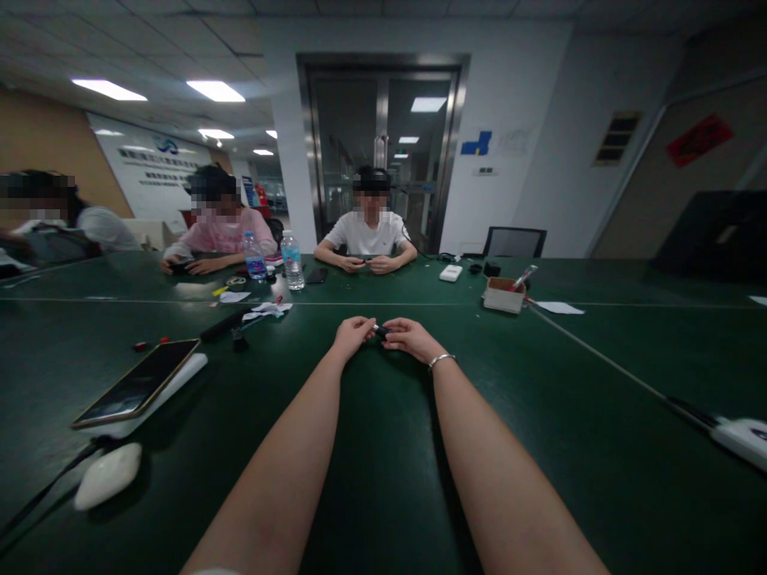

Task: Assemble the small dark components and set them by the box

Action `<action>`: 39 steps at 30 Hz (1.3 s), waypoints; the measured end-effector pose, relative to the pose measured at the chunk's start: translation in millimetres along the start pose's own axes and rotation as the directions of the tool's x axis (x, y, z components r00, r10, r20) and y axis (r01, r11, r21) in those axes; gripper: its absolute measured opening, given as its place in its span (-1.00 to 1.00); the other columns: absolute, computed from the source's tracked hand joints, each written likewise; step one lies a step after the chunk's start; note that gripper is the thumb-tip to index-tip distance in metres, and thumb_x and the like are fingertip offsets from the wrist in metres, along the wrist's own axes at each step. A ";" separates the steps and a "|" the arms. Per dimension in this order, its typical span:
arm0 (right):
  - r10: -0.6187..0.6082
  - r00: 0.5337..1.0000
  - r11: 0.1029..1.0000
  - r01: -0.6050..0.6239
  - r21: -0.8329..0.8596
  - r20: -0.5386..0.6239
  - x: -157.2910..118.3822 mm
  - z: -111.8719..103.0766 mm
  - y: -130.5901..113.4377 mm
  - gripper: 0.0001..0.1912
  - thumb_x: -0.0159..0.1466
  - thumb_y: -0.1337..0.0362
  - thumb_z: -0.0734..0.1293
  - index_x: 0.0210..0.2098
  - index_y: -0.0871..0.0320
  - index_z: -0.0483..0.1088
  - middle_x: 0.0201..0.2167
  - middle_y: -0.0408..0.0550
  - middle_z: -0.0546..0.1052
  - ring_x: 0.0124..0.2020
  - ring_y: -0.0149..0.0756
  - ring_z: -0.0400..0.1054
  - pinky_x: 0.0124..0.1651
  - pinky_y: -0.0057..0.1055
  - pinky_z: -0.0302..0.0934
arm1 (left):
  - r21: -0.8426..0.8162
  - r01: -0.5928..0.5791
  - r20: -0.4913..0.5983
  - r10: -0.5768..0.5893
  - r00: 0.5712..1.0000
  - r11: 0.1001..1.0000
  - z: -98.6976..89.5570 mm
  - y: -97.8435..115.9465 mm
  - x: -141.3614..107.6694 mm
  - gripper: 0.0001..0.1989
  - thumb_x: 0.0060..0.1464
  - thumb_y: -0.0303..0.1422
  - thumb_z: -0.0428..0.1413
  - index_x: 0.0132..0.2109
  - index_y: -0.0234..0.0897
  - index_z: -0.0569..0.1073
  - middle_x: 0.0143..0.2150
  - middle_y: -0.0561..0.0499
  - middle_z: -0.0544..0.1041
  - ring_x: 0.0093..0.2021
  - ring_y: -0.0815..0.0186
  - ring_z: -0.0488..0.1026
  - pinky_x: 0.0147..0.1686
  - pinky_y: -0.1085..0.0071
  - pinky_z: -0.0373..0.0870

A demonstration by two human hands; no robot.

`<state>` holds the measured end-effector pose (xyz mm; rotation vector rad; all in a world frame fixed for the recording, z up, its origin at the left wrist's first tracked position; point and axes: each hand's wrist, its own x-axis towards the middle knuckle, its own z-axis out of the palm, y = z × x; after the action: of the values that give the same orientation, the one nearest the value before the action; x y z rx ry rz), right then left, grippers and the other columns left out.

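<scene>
Handling under way: both hands hold a small black-and-silver object (379,331) at frame centre.
The left hand's (352,336) grip pinches its silver end, the right hand's (415,340) its black body; what remains, I cannot tell. The glossy dark-green table (383,455) spans the lower frame; steel-framed glass doors (347,144) stand upper centre.

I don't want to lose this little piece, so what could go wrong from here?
The small dark object, pinched between your left hand and right hand, could slip and drop onto the green table. The phone, lying on a white item, might slide off if knocked.
</scene>
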<state>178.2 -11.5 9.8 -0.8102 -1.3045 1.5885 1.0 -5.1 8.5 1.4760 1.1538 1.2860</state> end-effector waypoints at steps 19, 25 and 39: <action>0.018 1.000 1.000 -0.018 0.007 -0.025 -2.9 4.9 -3.7 -0.72 0.01 0.60 0.39 -0.30 0.24 0.37 -0.38 -0.08 0.50 -0.44 -0.41 0.47 -0.23 -0.42 0.44 | 0.108 -0.050 0.035 0.047 0.998 0.993 0.5 -5.4 1.7 -0.66 -0.10 -0.11 0.16 -0.37 -0.36 0.43 -0.53 0.03 0.41 -0.52 0.41 0.32 -0.54 0.51 0.21; 0.018 1.000 1.000 -0.018 0.001 -0.018 -2.0 2.9 -2.4 -0.72 0.01 0.59 0.39 -0.30 0.23 0.38 -0.38 -0.09 0.50 -0.44 -0.41 0.47 -0.23 -0.41 0.44 | 0.081 -0.033 0.035 0.030 0.999 0.996 1.9 -4.3 1.0 -0.64 -0.01 -0.08 0.06 -0.40 -0.35 0.45 -0.54 0.03 0.42 -0.52 0.41 0.34 -0.53 0.51 0.22; 0.011 1.000 1.000 -0.011 0.018 -0.007 1.0 -0.7 0.9 -0.72 0.03 0.58 0.40 -0.29 0.24 0.36 -0.40 -0.08 0.50 -0.44 -0.37 0.49 -0.23 -0.40 0.45 | -0.015 -0.076 0.051 0.076 0.996 0.997 0.8 -0.8 -3.3 -0.72 -0.07 -0.31 0.18 -0.18 -0.34 0.46 -0.51 0.06 0.40 -0.55 0.47 0.32 -0.51 0.53 0.27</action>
<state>178.2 -10.3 8.8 -0.8126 -1.2814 1.6019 1.5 -8.1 6.9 1.5477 1.0628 1.2967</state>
